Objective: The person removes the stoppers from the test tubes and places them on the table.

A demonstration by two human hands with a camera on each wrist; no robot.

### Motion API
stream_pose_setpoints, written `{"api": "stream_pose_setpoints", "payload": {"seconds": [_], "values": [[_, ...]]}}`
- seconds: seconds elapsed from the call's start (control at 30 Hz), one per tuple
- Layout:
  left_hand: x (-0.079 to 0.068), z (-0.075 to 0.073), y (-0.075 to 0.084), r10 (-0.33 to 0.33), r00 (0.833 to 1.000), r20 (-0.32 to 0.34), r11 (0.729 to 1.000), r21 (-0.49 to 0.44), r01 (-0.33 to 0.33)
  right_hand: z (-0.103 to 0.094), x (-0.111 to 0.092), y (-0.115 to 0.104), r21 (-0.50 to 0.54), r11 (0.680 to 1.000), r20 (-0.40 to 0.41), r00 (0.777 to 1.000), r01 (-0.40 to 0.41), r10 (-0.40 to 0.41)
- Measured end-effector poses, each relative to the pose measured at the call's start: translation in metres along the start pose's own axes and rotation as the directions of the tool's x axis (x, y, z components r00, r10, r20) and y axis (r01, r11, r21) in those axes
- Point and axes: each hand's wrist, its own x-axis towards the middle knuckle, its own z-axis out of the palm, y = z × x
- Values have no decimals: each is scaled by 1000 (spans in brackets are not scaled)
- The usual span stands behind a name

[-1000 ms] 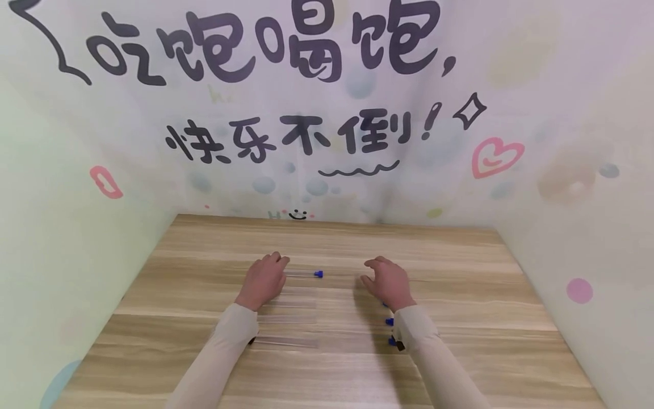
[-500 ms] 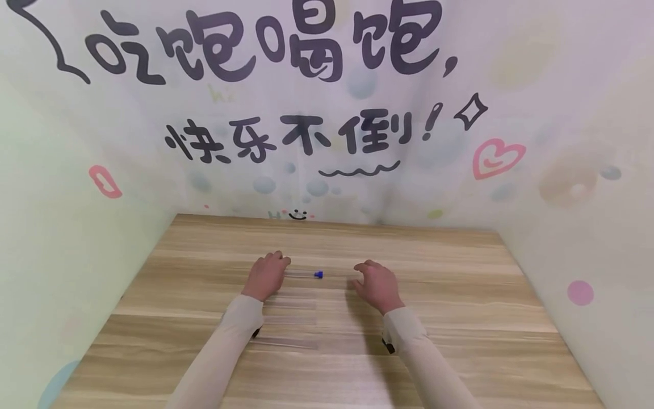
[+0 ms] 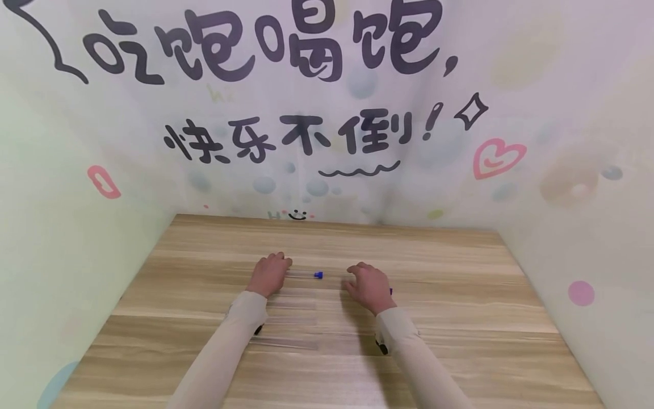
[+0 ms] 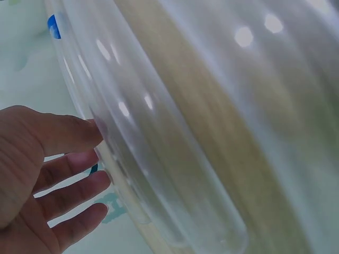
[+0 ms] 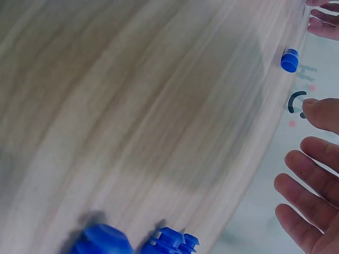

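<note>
A clear test tube (image 3: 301, 274) with a blue cap (image 3: 319, 275) at its right end lies farthest back. My left hand (image 3: 269, 274) is at its left end; in the left wrist view, thumb (image 4: 74, 135) and forefinger appear to pinch it, though the contact is partly hidden. More clear tubes (image 3: 292, 321) lie in a row nearer me, their left ends hidden by the left arm. Right of that cap, my right hand (image 3: 368, 287) hovers above the table with fingers parted, holding nothing. Loose blue caps (image 5: 101, 241) show in the right wrist view; my right arm mostly hides them from the head camera.
The wood-grain table (image 3: 460, 341) runs back to a white wall (image 3: 306, 193) with black lettering and drawings. Pale walls close in both sides. Another blue cap (image 3: 391, 291) peeks out just right of my right hand.
My right hand has moved left, toward the capped tube, and its arm now covers the nearer caps. My left hand has shifted only slightly right. The capped tube stays in place.
</note>
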Motion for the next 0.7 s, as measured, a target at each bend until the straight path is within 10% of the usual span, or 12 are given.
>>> {"api": "stream_pose_setpoints", "payload": {"seconds": [0.7], "values": [[4, -2, 3, 13, 998, 69, 1000, -9, -13, 5, 5, -5, -14, 1000, 22, 1000, 16, -15]]}}
